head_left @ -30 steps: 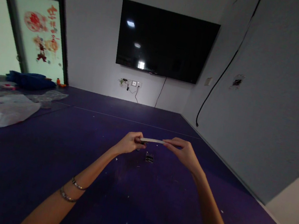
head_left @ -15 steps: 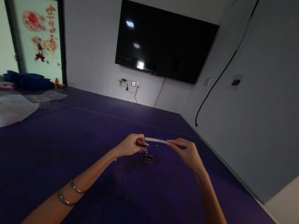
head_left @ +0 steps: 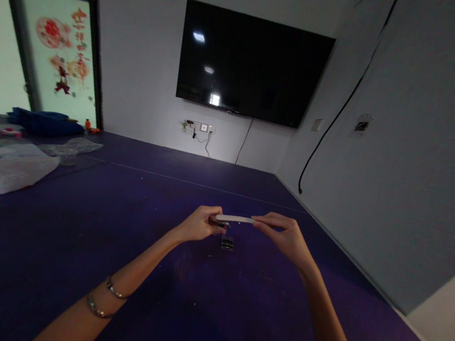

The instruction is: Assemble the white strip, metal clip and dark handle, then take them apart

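A narrow white strip (head_left: 235, 219) spans the gap between my two hands, above the purple surface. My right hand (head_left: 280, 231) pinches its right end between thumb and fingers. My left hand (head_left: 200, 224) is closed at the other end, around a small metallic object (head_left: 223, 224) that pokes out beneath the strip. Most of that object is hidden by my fingers, so its kind does not show. Just below lies a small clear case (head_left: 227, 243) with dark contents.
Tiny white crumbs dot the purple surface (head_left: 141, 305). Crumpled clear plastic (head_left: 7, 168) and a folded blue cloth (head_left: 45, 122) lie at the left. A black cable (head_left: 337, 110) hangs along the right wall, and a television (head_left: 253, 64) is mounted ahead.
The strip's left end has dipped slightly and now shows in front of my left fingers. The strip looks a little broader. Both hands have barely shifted.
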`<state>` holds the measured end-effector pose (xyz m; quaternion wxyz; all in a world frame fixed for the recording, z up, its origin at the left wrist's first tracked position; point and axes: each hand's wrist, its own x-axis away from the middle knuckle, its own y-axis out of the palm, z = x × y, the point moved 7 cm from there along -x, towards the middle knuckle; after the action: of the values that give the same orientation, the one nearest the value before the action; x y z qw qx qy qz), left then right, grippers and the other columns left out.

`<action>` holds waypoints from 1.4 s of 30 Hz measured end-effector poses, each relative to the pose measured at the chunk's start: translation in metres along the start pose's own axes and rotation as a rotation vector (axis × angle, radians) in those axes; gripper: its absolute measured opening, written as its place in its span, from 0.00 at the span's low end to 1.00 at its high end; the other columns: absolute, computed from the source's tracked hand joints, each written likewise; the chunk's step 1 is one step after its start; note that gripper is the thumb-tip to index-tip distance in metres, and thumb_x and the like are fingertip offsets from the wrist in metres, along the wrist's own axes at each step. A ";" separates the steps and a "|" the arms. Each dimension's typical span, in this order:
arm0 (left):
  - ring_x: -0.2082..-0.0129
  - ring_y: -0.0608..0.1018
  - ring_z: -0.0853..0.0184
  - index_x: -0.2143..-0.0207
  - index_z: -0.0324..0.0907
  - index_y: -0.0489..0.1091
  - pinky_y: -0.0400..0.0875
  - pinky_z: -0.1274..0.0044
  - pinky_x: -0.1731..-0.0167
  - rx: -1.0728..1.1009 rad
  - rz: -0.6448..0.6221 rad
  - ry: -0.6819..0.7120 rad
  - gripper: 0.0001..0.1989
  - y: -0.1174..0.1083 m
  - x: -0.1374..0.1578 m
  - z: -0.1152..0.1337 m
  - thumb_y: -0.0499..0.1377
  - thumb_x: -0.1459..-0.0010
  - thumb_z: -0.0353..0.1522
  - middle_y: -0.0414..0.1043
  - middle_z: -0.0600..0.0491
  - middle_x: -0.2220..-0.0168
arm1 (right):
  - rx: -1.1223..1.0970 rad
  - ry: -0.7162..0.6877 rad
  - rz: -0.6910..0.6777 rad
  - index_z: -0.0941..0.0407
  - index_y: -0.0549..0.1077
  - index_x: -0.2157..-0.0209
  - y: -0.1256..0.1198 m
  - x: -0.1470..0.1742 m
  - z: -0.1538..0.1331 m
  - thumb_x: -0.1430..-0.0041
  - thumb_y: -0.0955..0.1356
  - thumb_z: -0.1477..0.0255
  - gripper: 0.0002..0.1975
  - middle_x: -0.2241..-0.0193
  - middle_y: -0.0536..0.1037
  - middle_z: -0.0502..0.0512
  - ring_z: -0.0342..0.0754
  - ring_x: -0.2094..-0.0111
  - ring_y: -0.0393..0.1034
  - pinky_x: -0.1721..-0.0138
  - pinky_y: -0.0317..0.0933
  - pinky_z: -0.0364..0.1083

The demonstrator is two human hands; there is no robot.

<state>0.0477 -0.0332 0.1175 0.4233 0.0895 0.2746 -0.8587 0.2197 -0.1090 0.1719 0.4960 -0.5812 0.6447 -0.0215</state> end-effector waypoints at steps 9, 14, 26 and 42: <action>0.79 0.67 0.75 0.77 0.39 0.60 0.59 0.82 0.78 -0.011 -0.003 -0.003 0.12 0.003 0.001 0.005 0.63 0.55 0.30 0.63 0.60 0.81 | 0.009 0.017 0.008 0.52 0.78 0.65 -0.001 0.000 0.005 0.47 0.66 0.61 0.13 0.70 0.78 0.55 0.47 0.69 0.71 0.67 0.64 0.45; 0.78 0.67 0.75 0.77 0.39 0.61 0.60 0.82 0.77 -0.040 0.014 0.010 0.11 0.000 0.001 0.006 0.63 0.56 0.30 0.63 0.60 0.80 | -0.015 0.012 -0.014 0.51 0.78 0.64 0.001 0.000 0.005 0.47 0.66 0.61 0.13 0.69 0.78 0.54 0.47 0.68 0.71 0.66 0.64 0.45; 0.75 0.72 0.72 0.76 0.39 0.62 0.65 0.80 0.73 0.040 0.001 -0.020 0.09 -0.001 0.003 0.006 0.62 0.56 0.29 0.69 0.56 0.77 | -0.052 0.041 -0.004 0.52 0.78 0.65 -0.002 0.000 0.010 0.48 0.67 0.62 0.12 0.70 0.78 0.54 0.47 0.68 0.71 0.68 0.63 0.45; 0.75 0.72 0.73 0.76 0.38 0.60 0.65 0.80 0.74 0.050 -0.020 -0.018 0.10 0.004 0.003 0.008 0.62 0.56 0.29 0.69 0.57 0.77 | -0.054 0.056 -0.002 0.52 0.78 0.65 -0.006 0.003 0.012 0.48 0.67 0.63 0.11 0.69 0.78 0.54 0.48 0.67 0.71 0.67 0.62 0.46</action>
<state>0.0493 -0.0417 0.1210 0.4150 0.0894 0.2500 -0.8702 0.2327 -0.1063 0.1679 0.4620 -0.5941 0.6582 -0.0210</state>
